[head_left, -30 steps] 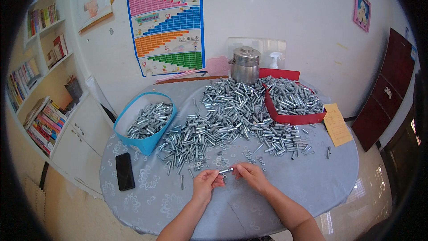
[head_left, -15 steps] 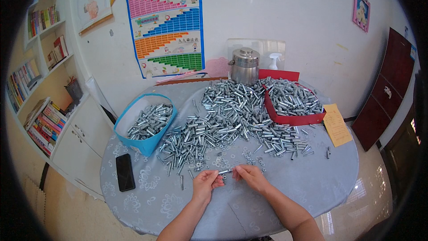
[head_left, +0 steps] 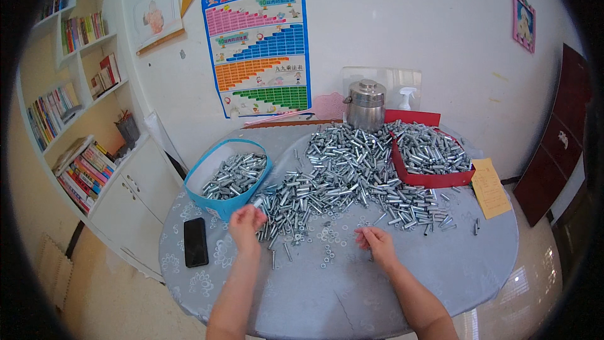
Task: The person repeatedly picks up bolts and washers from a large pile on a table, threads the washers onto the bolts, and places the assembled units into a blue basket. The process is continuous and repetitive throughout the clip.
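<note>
My left hand (head_left: 247, 221) is closed on a silvery sleeve anchor bolt (head_left: 258, 202), held just off the front right corner of the blue box (head_left: 226, 204). Inside that box lies a heap of similar bolts (head_left: 234, 175). My right hand (head_left: 376, 243) hovers over the cloth in front of the big pile of loose bolts (head_left: 343, 170). Its thumb and fingers are drawn together, and whatever they pinch is too small to make out. Between my hands lie scattered washers and nuts (head_left: 328, 255).
A red box (head_left: 434, 180) full of bolts stands at the right, with a yellow paper (head_left: 491, 189) beside it. Behind the pile are a steel pot (head_left: 366, 108) and a spray bottle (head_left: 406, 99). A black phone (head_left: 195, 242) lies at the left on the grey tablecloth (head_left: 302, 308).
My hands, together at the bolt before, have parted. The left has carried the bolt left toward the blue box; the right has drawn away rightward. The whole view has shifted slightly.
</note>
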`<control>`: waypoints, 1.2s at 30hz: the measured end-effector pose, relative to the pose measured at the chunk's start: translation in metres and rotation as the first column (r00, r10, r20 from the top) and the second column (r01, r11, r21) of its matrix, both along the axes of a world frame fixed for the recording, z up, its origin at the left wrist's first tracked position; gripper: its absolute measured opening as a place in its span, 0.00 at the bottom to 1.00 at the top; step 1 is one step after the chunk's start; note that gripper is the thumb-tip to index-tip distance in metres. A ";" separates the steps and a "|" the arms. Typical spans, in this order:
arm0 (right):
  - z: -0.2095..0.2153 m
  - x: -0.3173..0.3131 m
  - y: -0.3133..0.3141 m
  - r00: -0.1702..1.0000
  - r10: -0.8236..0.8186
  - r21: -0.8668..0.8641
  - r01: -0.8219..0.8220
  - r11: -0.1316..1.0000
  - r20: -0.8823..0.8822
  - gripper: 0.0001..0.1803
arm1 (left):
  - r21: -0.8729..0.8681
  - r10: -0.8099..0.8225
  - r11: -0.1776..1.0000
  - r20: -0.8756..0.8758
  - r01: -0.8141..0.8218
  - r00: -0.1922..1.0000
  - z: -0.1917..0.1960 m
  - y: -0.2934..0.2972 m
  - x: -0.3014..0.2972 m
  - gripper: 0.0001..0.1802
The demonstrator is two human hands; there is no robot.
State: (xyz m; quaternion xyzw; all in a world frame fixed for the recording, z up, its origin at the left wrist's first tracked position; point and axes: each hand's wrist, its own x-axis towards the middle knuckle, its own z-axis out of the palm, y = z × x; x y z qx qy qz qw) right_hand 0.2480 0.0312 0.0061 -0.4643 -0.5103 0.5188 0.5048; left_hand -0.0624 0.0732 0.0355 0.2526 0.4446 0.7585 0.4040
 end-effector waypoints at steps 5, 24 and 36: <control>-0.002 0.002 0.004 1.000 0.003 0.005 -0.003 1.000 -0.025 0.16 | 0.074 0.013 0.997 -0.209 0.002 0.978 0.034 0.034 -0.046 0.16; 0.017 0.022 0.000 0.814 -0.308 0.311 0.165 0.936 0.492 0.09 | -0.447 -0.435 0.890 -0.892 -0.092 0.125 -0.014 -0.049 0.042 0.12; -0.002 0.066 0.018 0.287 -0.666 0.664 0.121 0.738 0.688 0.09 | -0.311 -0.544 0.833 -0.309 0.458 0.780 0.005 -0.057 0.065 0.03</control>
